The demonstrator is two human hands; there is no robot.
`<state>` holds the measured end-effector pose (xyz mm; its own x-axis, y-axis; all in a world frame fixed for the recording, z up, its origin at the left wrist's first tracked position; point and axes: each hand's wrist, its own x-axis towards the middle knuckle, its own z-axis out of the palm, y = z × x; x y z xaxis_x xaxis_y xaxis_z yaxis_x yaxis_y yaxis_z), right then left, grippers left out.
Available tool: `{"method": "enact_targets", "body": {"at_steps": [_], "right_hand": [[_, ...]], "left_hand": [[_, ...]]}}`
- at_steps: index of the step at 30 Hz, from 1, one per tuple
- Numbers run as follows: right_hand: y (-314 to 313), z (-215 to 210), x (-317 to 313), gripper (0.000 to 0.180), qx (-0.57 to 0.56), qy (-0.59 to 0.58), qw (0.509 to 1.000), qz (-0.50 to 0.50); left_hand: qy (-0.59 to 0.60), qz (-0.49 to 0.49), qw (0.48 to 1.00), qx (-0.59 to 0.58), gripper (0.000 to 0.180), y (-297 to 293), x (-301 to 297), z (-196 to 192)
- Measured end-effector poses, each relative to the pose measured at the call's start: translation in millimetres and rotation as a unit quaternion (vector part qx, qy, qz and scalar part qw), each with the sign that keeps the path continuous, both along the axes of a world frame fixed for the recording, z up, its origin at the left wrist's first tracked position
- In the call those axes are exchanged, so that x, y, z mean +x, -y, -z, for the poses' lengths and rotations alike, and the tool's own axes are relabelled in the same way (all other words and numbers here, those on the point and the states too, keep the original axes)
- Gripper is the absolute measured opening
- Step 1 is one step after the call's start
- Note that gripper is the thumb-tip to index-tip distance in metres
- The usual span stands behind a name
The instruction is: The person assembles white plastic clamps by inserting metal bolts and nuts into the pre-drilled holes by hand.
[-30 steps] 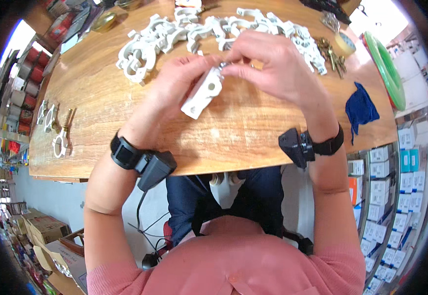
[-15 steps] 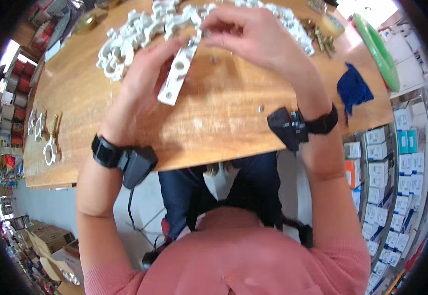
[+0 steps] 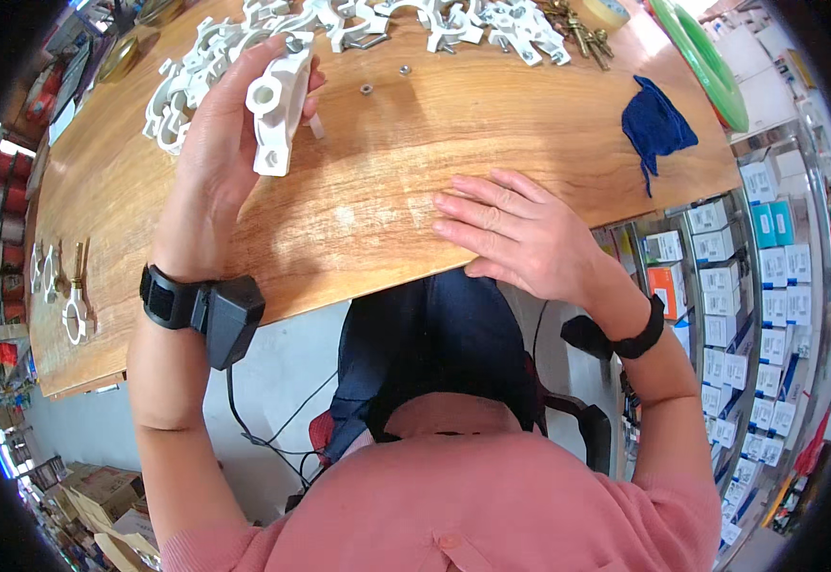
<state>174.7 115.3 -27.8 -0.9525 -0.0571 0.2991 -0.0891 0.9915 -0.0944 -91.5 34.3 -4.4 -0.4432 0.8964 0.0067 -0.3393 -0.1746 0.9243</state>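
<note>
My left hand (image 3: 219,138) grips a white plastic pipe clamp (image 3: 282,105), held up above the tabletop. The clamp has a round boss on its side and a hole in its lower end; a metal bolt or nut shows at its top. My right hand (image 3: 520,229) lies flat at the table's front edge, fingers stretched out and holding nothing I can see. What lies beneath its fingers is hidden. Two small metal nuts, a nearer nut (image 3: 367,89) and a farther nut (image 3: 405,70), sit on the wood beyond the right hand.
A heap of white clamps (image 3: 186,86) spreads along the far side of the wooden table (image 3: 368,229). Brass-coloured bolts (image 3: 582,36), a tape roll (image 3: 608,11), a green ring (image 3: 706,67) and a dark blue cloth (image 3: 656,126) lie right. White clamps with long bolts (image 3: 74,310) lie left.
My right hand has left the clamp and come down to the table's front edge, its fingers now straight. My left hand has turned the clamp, still held. The whole view has shifted slightly.
</note>
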Motion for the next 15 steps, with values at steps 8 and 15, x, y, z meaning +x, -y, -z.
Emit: {"method": "enact_targets", "body": {"at_steps": [8, 15], "right_hand": [[11, 7, 3, 0.045, 0.094, -0.085, 0.992, 0.018], [0, 23, -1, 0.039, 0.144, -0.252, 0.957, -0.006]], "left_hand": [[0.026, 0.030, 0.999, 0.022, 0.030, 12, -1, -2], [-0.012, 0.030, 0.999, -0.019, 0.027, 13, 19, -11]]}}
